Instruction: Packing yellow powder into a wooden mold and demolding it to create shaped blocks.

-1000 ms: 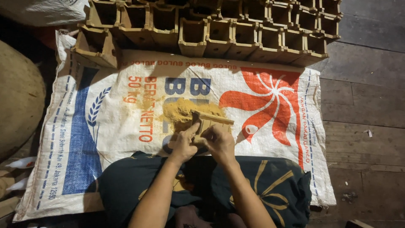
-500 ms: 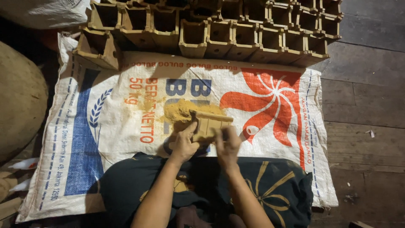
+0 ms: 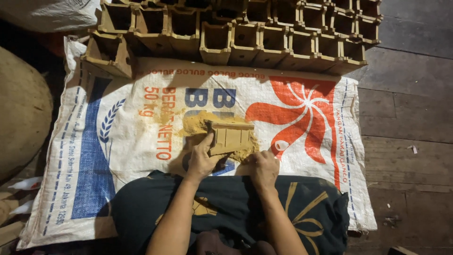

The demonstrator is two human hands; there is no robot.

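Now, block: tan clay block (image 3: pixel 230 138) mid-sack, atop yellowish powder (image 3: pixel 193 123), long axis left-right.
Left hand (image 3: pixel 202 160): closed on block's near-left end, thumb up its side.
Right hand (image 3: pixel 263 166): curled at near-right corner, just touching; grip unclear.
Nearer: left.
Under: printed woven sack (image 3: pixel 118 141).
Far: rows of clay moulds (image 3: pixel 245 33), well apart.
Near: dark cloth (image 3: pixel 311 208) over lap.

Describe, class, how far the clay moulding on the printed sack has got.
Done: rows of square tan clay pots stand along the printed white woven sack. In hand: the left hand and right hand grip a boxy tan clay piece over yellow powder. Left: this piece has not joined the rows.
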